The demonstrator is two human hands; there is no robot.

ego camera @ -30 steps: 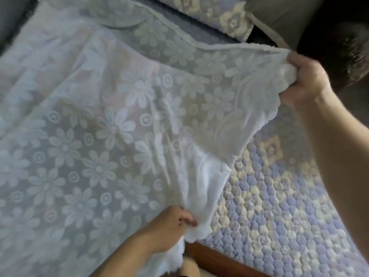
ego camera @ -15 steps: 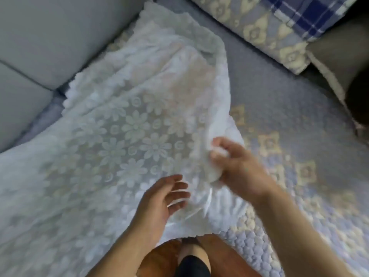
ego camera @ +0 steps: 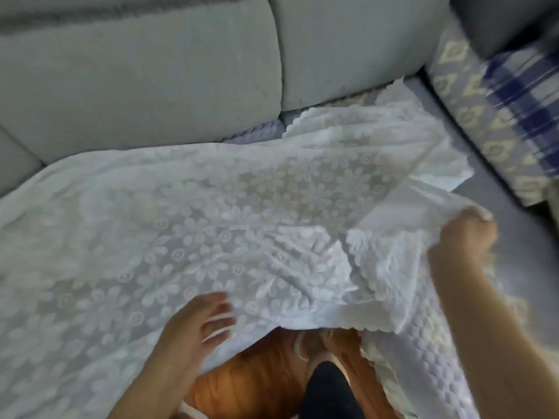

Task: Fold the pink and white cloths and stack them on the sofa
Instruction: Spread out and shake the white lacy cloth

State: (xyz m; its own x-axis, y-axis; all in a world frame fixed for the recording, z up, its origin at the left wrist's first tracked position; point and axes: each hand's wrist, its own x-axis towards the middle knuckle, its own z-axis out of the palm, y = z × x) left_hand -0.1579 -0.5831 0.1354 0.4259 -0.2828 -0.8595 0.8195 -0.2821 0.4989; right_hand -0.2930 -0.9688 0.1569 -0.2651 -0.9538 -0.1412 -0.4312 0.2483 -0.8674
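Head view, single frame, some motion blur at the edges. White cloth [ego camera: 211, 225], lace with a daisy pattern and a scalloped hem, lies spread across the sofa [ego camera: 145, 71] seat from the left edge to right of centre; its near edge hangs over the seat front. A faint warm tint shows through the lace near the middle; cannot tell what lies beneath. Right hand [ego camera: 462, 240], at the right, fingers curled, grip clamped on a bunched fold of the white cloth, holding that end raised off the seat; the scalloped hem drapes down to the left of the hand. Left hand [ego camera: 193, 325], near centre, palm down, fingers straight and spread, grip apart, resting flat on the white cloth close to its near edge. Grey back cushions of the sofa fill the far side. Quilted seat cover [ego camera: 423, 373], pale blue and cream, shows at the near right beside the cloth. Patterned cushion [ego camera: 484, 116] with a blue plaid piece on it at the far right. Wooden floor [ego camera: 257, 382] below the seat front, with a foot [ego camera: 320, 355] on it.
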